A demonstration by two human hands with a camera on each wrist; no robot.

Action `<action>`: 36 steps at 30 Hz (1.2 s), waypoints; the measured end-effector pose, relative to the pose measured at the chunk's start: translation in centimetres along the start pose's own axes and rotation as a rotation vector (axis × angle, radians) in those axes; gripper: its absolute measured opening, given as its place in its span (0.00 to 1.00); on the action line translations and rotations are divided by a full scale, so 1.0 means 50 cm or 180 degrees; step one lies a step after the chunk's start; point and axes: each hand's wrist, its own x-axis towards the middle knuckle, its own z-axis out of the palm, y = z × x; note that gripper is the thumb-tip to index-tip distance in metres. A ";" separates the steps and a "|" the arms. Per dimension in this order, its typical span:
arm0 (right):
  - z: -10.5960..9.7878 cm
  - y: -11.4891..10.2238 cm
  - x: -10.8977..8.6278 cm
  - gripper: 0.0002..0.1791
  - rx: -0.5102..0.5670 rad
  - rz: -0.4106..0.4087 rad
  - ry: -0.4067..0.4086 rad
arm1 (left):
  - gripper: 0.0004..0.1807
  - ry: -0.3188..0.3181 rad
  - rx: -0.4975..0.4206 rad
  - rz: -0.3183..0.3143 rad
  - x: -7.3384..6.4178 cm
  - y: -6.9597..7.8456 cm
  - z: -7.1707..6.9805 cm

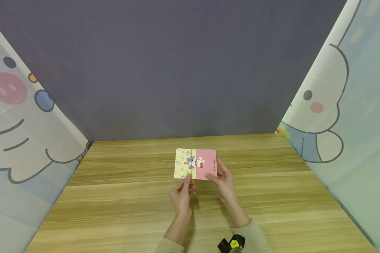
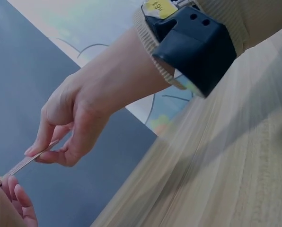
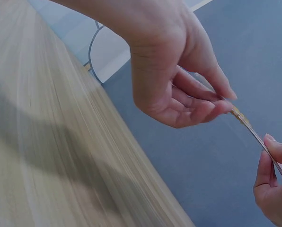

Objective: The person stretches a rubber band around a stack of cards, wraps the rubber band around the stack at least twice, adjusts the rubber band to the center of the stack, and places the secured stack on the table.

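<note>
Above the table, a small thin notebook [image 1: 206, 158] is spread flat. One half is pink with a white rabbit and dark lettering; the other is pale yellow with blue and red figures. A narrow yellowish band runs down it near the middle. My left hand [image 1: 182, 198] pinches the lower edge beside the band, thumb in front. At the pink half, my right hand [image 1: 225, 184] holds the lower right corner, thumb on the cover and fingers behind. From the side, the right wrist view shows the notebook [image 3: 254, 134] as a thin edge between both hands.
The wood-grain table [image 1: 120, 200] runs back to a dark grey panel [image 1: 183, 70]. Cartoon-printed curtains [image 1: 16, 133] hang at both sides. A black wrist camera [image 2: 198, 52] with a yellow label sits on the right sleeve.
</note>
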 end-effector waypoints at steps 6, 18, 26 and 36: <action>0.001 0.002 -0.001 0.42 0.0030 -0.0022 0.0025 | 0.13 -0.0042 -0.0153 -0.0003 0.025 -0.063 -0.011; 0.008 0.009 -0.008 0.41 -0.0065 -0.0052 0.0008 | 0.12 -0.0359 -0.0337 -0.0061 -0.011 -0.036 0.004; 0.005 0.005 -0.009 0.41 -0.0024 -0.0059 0.0044 | 0.14 -0.0071 -0.0041 -0.0283 -0.025 0.023 0.016; 0.013 0.009 -0.011 0.42 0.0012 -0.0058 0.0046 | 0.09 -0.0349 -0.0188 -0.0118 -0.023 0.001 0.008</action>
